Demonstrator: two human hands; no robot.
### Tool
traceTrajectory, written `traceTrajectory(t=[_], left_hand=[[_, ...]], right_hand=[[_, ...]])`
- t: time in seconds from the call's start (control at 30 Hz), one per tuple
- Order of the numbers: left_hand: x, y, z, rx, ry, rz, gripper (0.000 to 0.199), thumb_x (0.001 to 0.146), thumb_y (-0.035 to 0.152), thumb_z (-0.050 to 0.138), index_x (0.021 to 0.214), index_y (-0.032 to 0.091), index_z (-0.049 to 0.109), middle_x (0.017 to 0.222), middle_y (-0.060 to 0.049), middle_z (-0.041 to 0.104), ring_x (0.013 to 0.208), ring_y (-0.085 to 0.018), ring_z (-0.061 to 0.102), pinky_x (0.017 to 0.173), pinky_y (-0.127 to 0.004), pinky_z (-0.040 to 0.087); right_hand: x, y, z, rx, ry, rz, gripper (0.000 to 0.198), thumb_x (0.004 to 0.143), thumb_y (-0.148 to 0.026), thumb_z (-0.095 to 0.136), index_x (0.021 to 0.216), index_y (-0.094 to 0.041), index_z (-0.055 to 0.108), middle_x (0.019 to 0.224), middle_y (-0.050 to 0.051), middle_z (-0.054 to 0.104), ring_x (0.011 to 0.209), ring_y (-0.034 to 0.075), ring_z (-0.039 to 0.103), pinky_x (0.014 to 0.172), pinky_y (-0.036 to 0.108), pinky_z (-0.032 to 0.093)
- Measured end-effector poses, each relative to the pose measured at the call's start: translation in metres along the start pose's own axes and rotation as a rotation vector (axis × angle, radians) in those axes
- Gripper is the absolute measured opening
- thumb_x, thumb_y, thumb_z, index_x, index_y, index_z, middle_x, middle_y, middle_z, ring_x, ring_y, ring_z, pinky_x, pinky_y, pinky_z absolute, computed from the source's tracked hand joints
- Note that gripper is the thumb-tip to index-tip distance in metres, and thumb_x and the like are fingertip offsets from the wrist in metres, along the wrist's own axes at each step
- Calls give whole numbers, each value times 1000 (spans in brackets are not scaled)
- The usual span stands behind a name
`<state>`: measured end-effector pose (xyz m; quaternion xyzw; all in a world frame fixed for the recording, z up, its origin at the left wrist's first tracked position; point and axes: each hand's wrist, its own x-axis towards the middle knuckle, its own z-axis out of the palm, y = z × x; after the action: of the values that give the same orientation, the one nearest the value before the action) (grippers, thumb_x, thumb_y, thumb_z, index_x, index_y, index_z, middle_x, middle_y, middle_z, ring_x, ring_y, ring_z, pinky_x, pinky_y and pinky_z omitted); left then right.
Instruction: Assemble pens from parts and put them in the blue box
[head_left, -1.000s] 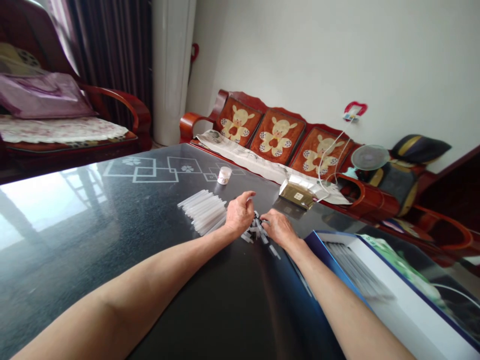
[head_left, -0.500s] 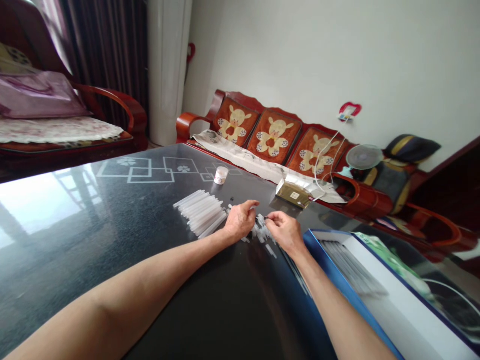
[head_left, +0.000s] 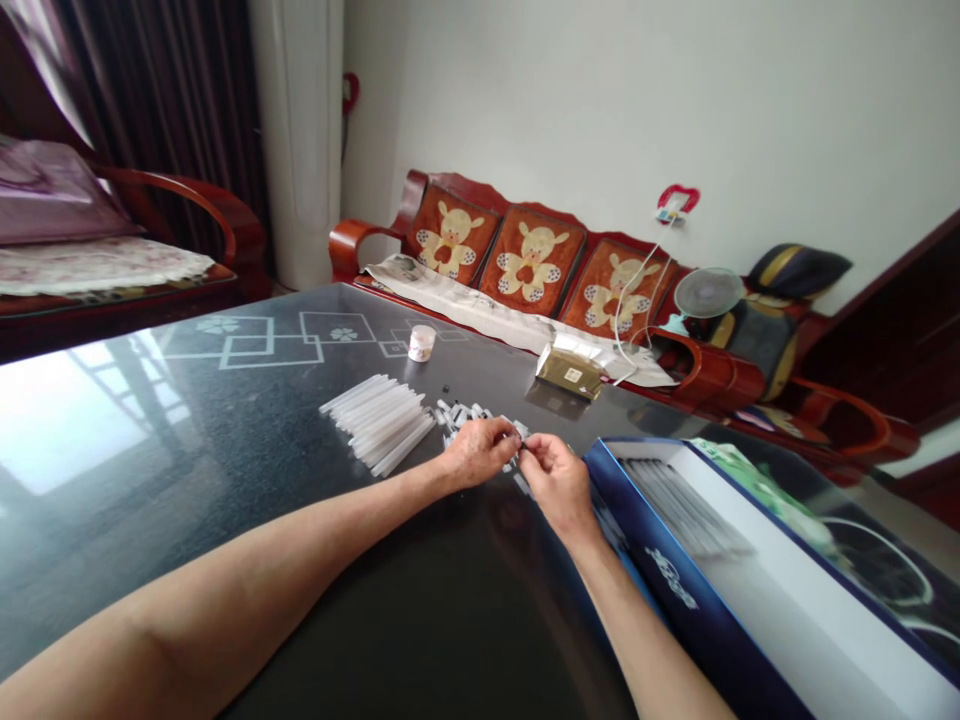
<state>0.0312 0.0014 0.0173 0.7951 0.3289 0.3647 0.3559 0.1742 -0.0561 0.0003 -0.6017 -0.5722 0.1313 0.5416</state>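
My left hand (head_left: pixel 481 452) and my right hand (head_left: pixel 556 480) meet above the dark table, fingertips pinched together. Between them is a small dark piece (head_left: pixel 523 446), mostly covered by the fingers; its kind is too small to make out. Beneath and behind the hands lies a scatter of small whitish translucent caps (head_left: pixel 459 412), some with dark parts. To the left of my left hand a stack of white translucent tubes (head_left: pixel 379 420), like pen barrels, lies side by side. A tiny black piece (head_left: pixel 446 388) rests apart behind the caps.
A blue box (head_left: pixel 667 560) with white inside stands at the right, holding a row of grey slender sticks (head_left: pixel 682 505). Farther back are a small white jar (head_left: pixel 421 344) and a gold tissue box (head_left: pixel 571 370). Green packaging (head_left: pixel 765 485) lies beyond the blue box.
My hands have come together, and the left index finger, stretched out before, has curled in to the dark piece. The camera view has shifted slightly, showing more of the blue box's side.
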Motion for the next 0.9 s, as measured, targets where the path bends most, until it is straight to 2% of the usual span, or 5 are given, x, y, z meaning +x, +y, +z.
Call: traceTrajectory(t=[0.17, 0.27, 0.37, 0.57, 0.9], left_hand=[[-1, -1, 1, 51, -21, 44, 20, 80, 22, 51, 81, 16, 70, 61, 2, 60, 60, -11, 52, 56, -20, 36], [-1, -2, 1, 57, -35, 29, 21, 78, 19, 52, 84, 16, 71, 60, 3, 59, 59, -10, 51, 55, -20, 36], [-1, -2, 1, 40, -60, 29, 25, 77, 19, 52, 91, 17, 73, 60, 3, 60, 59, -10, 52, 56, -20, 37], [-3, 2, -1, 42, -53, 57, 35, 87, 29, 49, 112, 17, 69, 67, 0, 66, 64, -13, 58, 62, -22, 42], [-3, 5, -3, 186, -56, 78, 33, 88, 26, 47, 110, 18, 70, 67, -1, 67, 64, -14, 60, 62, -22, 43]], right_hand=[[0, -14, -9, -412, 20, -340, 15, 79, -19, 52, 88, -20, 64, 85, 6, 69, 72, 17, 64, 73, 29, 51], [2, -15, -11, -463, -21, -404, 16, 80, -18, 51, 87, -21, 64, 85, 7, 69, 75, 18, 66, 74, 28, 51], [4, -10, -11, -336, -7, -307, 12, 78, -23, 55, 84, -21, 64, 83, 6, 71, 74, 19, 68, 73, 28, 52], [12, -2, -17, 36, 27, 93, 21, 73, -34, 61, 87, -18, 65, 79, 6, 73, 74, 20, 70, 69, 30, 54], [12, 4, -16, 244, -103, 150, 31, 70, -38, 67, 93, -17, 66, 83, 5, 71, 71, 16, 65, 69, 29, 52]])
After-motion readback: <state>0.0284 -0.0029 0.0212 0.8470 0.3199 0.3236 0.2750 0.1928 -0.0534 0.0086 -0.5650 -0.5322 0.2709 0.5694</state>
